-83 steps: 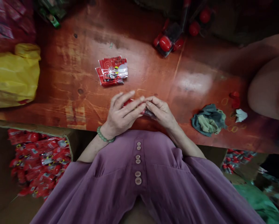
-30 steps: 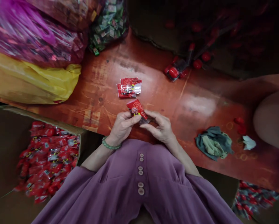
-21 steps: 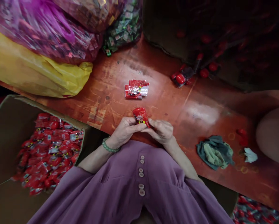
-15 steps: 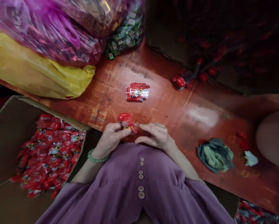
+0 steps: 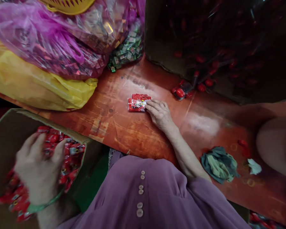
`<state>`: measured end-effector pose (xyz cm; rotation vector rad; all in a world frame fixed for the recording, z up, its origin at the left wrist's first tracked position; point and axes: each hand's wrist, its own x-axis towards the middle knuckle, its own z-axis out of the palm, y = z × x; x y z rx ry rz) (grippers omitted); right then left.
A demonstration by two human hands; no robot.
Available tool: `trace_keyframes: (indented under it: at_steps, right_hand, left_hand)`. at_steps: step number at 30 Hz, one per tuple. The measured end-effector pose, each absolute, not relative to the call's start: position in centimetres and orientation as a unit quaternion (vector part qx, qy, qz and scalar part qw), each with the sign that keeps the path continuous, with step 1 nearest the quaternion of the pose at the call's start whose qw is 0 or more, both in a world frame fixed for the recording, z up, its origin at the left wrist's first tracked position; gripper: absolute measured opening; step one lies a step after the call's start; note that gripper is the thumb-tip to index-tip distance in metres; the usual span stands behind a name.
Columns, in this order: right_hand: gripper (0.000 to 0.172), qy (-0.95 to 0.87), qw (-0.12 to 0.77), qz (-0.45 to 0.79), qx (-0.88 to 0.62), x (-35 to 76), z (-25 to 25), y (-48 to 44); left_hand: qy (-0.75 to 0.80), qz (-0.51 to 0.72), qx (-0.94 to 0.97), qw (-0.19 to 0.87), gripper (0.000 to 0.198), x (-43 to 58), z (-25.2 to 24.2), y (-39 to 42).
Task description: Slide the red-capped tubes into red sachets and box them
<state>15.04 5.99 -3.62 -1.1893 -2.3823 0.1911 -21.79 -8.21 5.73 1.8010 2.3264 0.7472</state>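
With right hand (image 5: pixel 160 115), touching red packets (image 5: pixel 137 103) on table (image 5: pixel 124 140) (no telling whether gripping), judging them light, slippery, best pinched at edges; with left hand (image 5: pixel 36 165), hovering spread above carton (image 5: pixel 5 143).

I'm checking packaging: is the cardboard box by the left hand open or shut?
Open: red packets show inside the cardboard box, partly behind the left hand.

Dim light, glare on tabletop (image 5: pixel 201 124), blurred left fingers (image 5: pixel 38 146)

Right fingers (image 5: pixel 150 107) touch red packets (image 5: pixel 137 103); left fingers (image 5: pixel 38 147) spread over carton (image 5: pixel 5 136).
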Motion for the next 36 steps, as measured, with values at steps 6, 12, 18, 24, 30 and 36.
trace_keyframes:
  at_steps: [6,12,18,24,30,36]
  right_hand:
    - [0.034,-0.883,0.251,0.061,-0.391,14.6,-4.9,6.9]
    - [0.035,-0.881,0.282,0.114,-0.363,14.1,-4.8,6.9]
    - [0.03,-0.808,0.286,0.048,-0.512,17.7,-2.3,7.4]
    - [0.048,-0.725,0.092,0.02,-0.683,21.4,0.3,10.0]
    - [0.039,-0.753,0.049,0.048,-0.655,20.7,0.5,8.0]
    - [0.051,-0.762,0.006,0.066,-0.644,19.2,0.9,1.8]
  left_hand:
    - [0.485,0.296,0.821,0.052,0.041,-8.5,0.9,1.1]
    - [0.476,0.229,0.842,0.107,0.039,-4.3,-2.4,5.8]
    - [0.427,0.212,0.872,0.113,0.042,-5.4,-2.6,5.9]
    - [0.391,0.261,0.88,0.06,0.031,-6.1,-3.6,5.6]
    - [0.399,0.327,0.857,0.001,0.015,-6.0,-3.5,5.4]
    - [0.409,0.312,0.857,0.016,0.011,-5.6,-2.7,5.4]
